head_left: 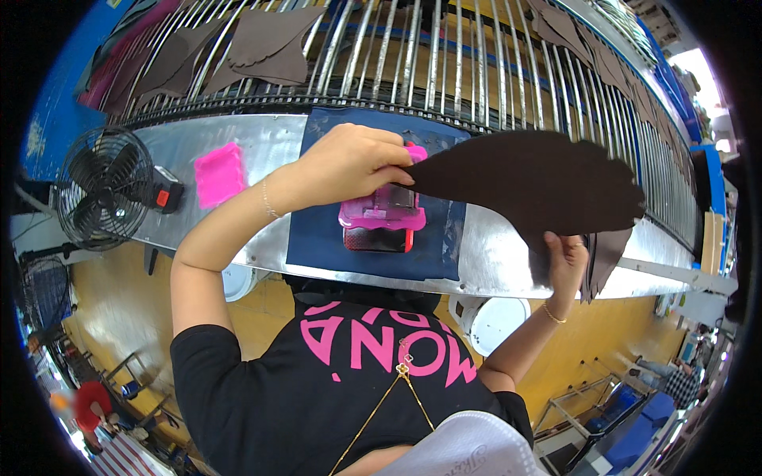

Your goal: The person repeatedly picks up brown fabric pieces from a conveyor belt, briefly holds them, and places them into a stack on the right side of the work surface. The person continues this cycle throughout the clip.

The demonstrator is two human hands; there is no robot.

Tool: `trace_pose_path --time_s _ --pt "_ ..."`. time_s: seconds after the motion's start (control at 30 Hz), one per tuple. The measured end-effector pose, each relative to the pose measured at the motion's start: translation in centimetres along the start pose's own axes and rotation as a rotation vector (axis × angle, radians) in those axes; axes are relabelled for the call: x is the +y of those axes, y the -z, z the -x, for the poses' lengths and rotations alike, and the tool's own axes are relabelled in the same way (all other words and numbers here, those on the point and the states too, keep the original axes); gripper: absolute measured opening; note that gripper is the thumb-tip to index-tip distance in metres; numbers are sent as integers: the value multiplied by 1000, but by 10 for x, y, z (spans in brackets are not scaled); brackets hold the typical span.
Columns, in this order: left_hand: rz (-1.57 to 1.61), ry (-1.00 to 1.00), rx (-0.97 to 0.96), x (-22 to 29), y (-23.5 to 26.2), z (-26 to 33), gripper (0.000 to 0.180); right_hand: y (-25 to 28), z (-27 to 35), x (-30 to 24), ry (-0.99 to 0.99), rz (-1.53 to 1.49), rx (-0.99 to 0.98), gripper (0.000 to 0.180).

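A small black wire-caged fan (103, 186) stands at my far left on the shiny metal bench (508, 266), then a flat pink plastic tray (219, 175). My left hand (349, 163) pinches the pointed tip of a large, matte dark-brown leather piece (528, 186) (curved, wing-like), just above a pink stamp block (382, 216) on a navy mat (321, 238). My right hand (567, 262) grips the piece's lower edge, fingers closed.
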State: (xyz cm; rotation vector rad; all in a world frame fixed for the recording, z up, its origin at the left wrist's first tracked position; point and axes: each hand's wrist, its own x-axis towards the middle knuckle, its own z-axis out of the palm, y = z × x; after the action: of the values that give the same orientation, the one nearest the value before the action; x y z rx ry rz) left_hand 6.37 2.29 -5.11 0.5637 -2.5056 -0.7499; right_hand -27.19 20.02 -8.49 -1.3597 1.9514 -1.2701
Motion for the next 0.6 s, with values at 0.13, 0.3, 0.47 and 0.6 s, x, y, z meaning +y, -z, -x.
trace_pose_path --time_s 0.13,0.3,0.47,0.6 --pt "192 38 -188 4 -17 -31 17 50 6 -8 62 -117 86 8" --pt "1223 553 -429 11 0 -51 21 78 4 -36 -66 -445 -21 28" --pt "1453 671 -440 7 14 -49 25 71 -4 -28 -174 -705 -99 28" --pt "1499 651 -422 1 21 -45 30 53 -12 -43 -212 -795 -124 23"
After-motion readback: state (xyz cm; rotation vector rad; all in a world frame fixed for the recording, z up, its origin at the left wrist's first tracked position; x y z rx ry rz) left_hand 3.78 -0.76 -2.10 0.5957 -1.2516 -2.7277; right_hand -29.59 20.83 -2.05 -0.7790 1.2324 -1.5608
